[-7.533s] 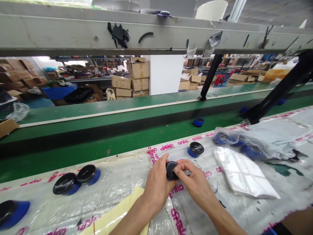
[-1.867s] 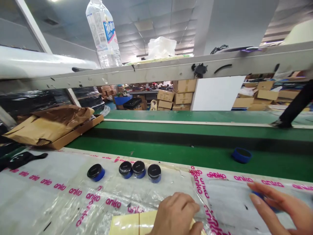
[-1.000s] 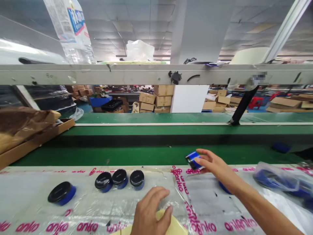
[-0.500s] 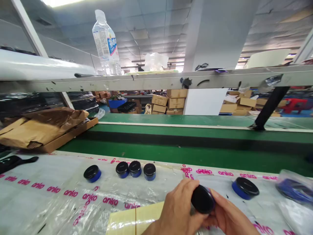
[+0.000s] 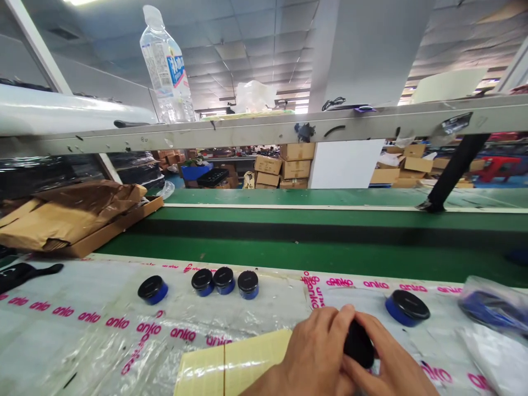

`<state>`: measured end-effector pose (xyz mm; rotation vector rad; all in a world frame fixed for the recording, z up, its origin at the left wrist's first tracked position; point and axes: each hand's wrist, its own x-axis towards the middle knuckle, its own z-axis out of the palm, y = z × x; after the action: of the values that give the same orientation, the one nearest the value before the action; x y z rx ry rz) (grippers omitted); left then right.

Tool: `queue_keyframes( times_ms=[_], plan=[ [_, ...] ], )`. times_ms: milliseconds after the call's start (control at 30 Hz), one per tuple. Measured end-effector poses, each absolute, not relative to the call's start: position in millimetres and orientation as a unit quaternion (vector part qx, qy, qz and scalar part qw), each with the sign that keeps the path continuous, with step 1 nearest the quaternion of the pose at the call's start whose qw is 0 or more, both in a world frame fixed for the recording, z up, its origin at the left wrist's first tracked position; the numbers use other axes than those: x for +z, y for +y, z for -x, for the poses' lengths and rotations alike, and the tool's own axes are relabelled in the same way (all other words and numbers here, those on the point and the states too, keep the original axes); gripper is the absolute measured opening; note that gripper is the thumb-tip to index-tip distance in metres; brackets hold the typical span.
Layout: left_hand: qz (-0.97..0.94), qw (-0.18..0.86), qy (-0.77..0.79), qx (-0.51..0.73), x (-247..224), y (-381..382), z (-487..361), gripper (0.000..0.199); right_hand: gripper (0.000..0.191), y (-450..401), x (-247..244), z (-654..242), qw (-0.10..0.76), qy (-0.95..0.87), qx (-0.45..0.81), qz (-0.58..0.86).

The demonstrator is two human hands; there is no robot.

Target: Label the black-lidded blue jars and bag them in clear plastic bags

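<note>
My left hand (image 5: 317, 352) and my right hand (image 5: 391, 357) close together around a round black disc-shaped piece (image 5: 358, 344) near the bottom edge of the view. Most of its rim is hidden by my fingers. Beyond my right hand stands a wide round container (image 5: 407, 308) with a black lid and blue base. To the left, several smaller black-and-blue containers (image 5: 224, 280) stand in a short row on the clear plastic sheet (image 5: 103, 341) printed with pink "anko" lettering. A pale yellow pad (image 5: 231, 363) lies next to my left hand.
A clear bag of blue items (image 5: 493, 308) lies at the right edge. A green conveyor belt (image 5: 264, 256) runs behind the sheet. A cardboard tray (image 5: 82, 225) holding brown paper sits at the left, and a plastic water bottle (image 5: 167, 66) stands on the overhead shelf.
My hands have closed further around the black piece, which now shows less of its face and sits slightly further right. The view has shifted slightly.
</note>
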<state>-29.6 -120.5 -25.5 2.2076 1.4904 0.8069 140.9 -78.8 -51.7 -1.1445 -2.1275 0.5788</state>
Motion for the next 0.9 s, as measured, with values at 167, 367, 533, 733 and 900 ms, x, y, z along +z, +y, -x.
queue_keyframes(
  times_ms=[167,367,533,733,900],
  plan=[
    [-0.787,0.176,0.506,0.305,-35.9,-118.7,27.3,0.1,0.038,-77.3,-50.0,-141.9,0.309,-0.809,0.201,0.458],
    [-0.721,0.294,0.527,0.342,-28.1,-113.5,31.8,0.087,0.047,-82.0,-45.2,-150.1,0.299,-0.811,0.121,0.488],
    [-0.711,0.43,0.48,0.283,-5.9,-105.7,48.0,0.108,0.046,-84.9,-30.7,-162.9,0.279,-0.891,0.113,0.34],
    [-0.712,0.329,0.544,0.299,7.9,-126.1,64.0,0.078,0.037,-75.1,-29.3,-153.4,0.23,-0.838,0.077,0.488],
    [-0.688,0.18,0.645,0.28,4.7,-161.0,98.5,0.041,0.038,-68.4,-29.0,-136.5,0.138,-0.786,0.012,0.602]
  ],
)
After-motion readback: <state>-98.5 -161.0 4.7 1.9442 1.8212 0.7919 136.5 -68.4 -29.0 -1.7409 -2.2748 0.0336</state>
